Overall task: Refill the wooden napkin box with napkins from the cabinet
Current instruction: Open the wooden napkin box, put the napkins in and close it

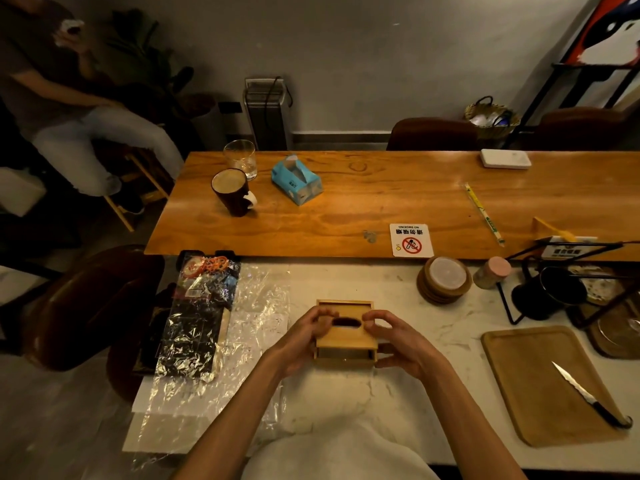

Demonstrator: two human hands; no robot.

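Head view showed both hands, left hand [304, 336] and right hand [398, 344], clasping the wooden napkin box [345, 336] near the marble counter's [398, 292] front edge; it looked light, rigid, smooth-sided, best gripped by its side walls.

Only thing I can actually read is the white sticker [411, 240] on the wooden table [346, 202], upside down to me: "NO SMOKING" plus a crossed-out cigarette symbol. The blue tissue pack [297, 179] and snack bag [201, 306] have print too, but it's too blurry.
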